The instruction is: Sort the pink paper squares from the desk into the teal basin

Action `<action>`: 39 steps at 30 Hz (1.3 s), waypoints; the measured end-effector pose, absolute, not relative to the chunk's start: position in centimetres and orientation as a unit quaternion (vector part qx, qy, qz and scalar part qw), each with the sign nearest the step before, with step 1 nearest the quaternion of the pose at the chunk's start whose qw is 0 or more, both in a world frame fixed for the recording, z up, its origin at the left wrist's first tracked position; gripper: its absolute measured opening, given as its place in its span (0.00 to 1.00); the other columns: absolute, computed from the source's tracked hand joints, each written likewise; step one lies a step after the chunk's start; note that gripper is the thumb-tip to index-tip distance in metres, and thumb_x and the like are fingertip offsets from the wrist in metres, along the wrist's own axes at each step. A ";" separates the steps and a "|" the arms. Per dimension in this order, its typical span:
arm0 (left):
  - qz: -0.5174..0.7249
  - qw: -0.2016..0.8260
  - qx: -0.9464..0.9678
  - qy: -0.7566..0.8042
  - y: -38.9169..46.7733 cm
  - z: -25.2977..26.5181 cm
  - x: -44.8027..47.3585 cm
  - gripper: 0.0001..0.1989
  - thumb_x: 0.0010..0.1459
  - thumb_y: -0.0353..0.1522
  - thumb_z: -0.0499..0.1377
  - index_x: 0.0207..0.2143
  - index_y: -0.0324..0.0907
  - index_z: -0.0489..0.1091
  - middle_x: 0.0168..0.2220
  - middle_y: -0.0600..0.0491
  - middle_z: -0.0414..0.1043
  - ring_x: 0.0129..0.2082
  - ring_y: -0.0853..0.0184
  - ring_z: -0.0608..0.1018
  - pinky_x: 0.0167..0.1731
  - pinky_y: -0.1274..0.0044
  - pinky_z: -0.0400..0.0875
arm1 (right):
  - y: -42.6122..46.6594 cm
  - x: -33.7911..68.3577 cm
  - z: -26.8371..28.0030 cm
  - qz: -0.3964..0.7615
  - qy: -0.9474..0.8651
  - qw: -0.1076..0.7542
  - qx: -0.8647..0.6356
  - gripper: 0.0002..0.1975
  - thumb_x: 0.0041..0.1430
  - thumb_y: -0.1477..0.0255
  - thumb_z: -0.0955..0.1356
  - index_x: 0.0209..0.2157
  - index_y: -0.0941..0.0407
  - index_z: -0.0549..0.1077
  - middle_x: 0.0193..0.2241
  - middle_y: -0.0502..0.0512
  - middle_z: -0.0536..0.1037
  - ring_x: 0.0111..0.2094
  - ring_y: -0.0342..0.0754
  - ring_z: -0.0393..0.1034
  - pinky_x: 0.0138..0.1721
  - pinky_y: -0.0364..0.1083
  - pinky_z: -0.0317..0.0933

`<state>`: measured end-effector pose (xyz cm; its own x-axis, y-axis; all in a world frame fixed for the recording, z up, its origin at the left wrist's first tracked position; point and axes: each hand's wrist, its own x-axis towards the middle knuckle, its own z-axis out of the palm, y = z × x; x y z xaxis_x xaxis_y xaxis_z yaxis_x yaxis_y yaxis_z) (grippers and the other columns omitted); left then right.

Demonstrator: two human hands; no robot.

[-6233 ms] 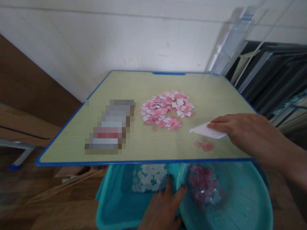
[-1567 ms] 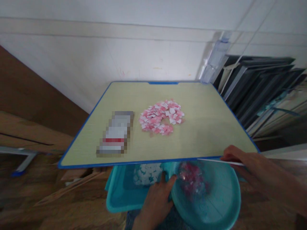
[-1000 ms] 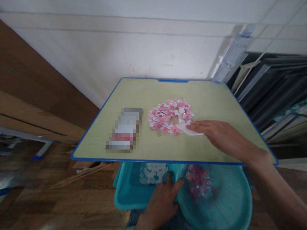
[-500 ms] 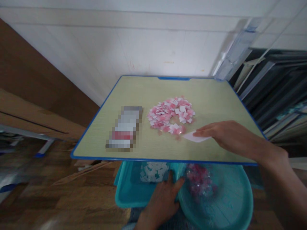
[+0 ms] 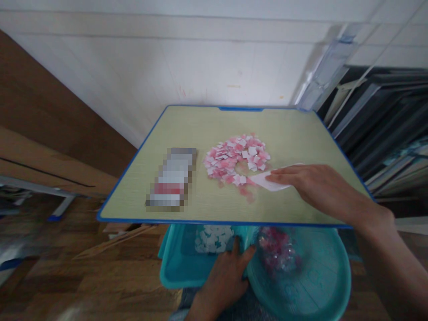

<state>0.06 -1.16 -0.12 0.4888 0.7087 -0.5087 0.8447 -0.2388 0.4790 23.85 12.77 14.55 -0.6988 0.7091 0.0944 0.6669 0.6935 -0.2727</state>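
A pile of small pink and white squares [image 5: 224, 162] lies on the pale yellow tabletop [image 5: 284, 129], with a bare gap in its lower right part. My right hand [image 5: 307, 178] is closed on a thin white sheet [image 5: 276, 182], probably paper or card. The sheet's pointed end touches the pile's lower right edge. Below the table's front edge, my left hand [image 5: 230, 272] lies where a teal rectangular tray [image 5: 180, 278] meets a round teal basin [image 5: 321, 285]. Its thumb and forefinger are spread, and nothing shows in them.
A blurred-out phone-shaped object [image 5: 172, 176] lies on the table's left side. White pieces [image 5: 214, 238] are in the tray, and shiny pink-red pieces [image 5: 279, 252] in the basin. A clear plastic bottle [image 5: 324, 71] stands at the back right, beside dark stacked panels [image 5: 377, 98].
My right hand has pushed the sheet slightly left and away from me, against the pile's lower edge. Pink residue shows more on the table there. My left hand stays put.
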 end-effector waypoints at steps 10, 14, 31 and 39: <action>-0.078 0.367 0.783 0.496 -1.2 -0.3 0.0 0.36 0.50 0.28 0.55 0.62 0.49 0.52 0.64 0.40 0.46 0.52 0.49 0.68 0.49 0.63 0.62 | 12.1 24.9 14.6 0.120 -0.908 0.077 -0.393 0.22 0.63 0.76 0.57 0.53 0.45 0.69 0.50 0.46 0.75 0.50 0.49 0.68 0.51 0.52 0.62; -0.084 0.369 0.780 0.499 -1.2 -0.3 0.0 0.36 0.49 0.28 0.55 0.62 0.50 0.52 0.64 0.41 0.46 0.51 0.50 0.69 0.48 0.63 0.62 | 11.8 25.1 14.6 0.106 -0.910 0.078 -0.394 0.23 0.61 0.78 0.58 0.53 0.44 0.69 0.50 0.45 0.75 0.50 0.50 0.69 0.50 0.52 0.63; -0.083 0.367 0.782 0.496 -1.2 0.1 0.2 0.35 0.51 0.29 0.55 0.61 0.53 0.52 0.64 0.43 0.47 0.50 0.53 0.71 0.47 0.65 0.63 | 12.0 24.5 15.0 0.211 -0.914 0.074 -0.338 0.23 0.62 0.76 0.60 0.55 0.43 0.67 0.53 0.44 0.72 0.53 0.48 0.66 0.54 0.50 0.60; -0.081 0.366 0.781 0.500 -1.3 -0.4 0.1 0.36 0.50 0.29 0.55 0.62 0.52 0.51 0.64 0.42 0.46 0.51 0.51 0.69 0.48 0.64 0.63 | 11.3 23.7 14.5 0.219 -0.914 0.107 -0.324 0.23 0.59 0.80 0.60 0.52 0.48 0.71 0.50 0.49 0.75 0.50 0.48 0.68 0.53 0.51 0.61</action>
<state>0.12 -1.32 -0.44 0.4874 0.7216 -0.4917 0.8396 -0.2328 0.4907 23.66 11.30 14.50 -0.7674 0.6390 0.0533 0.5457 0.6945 -0.4690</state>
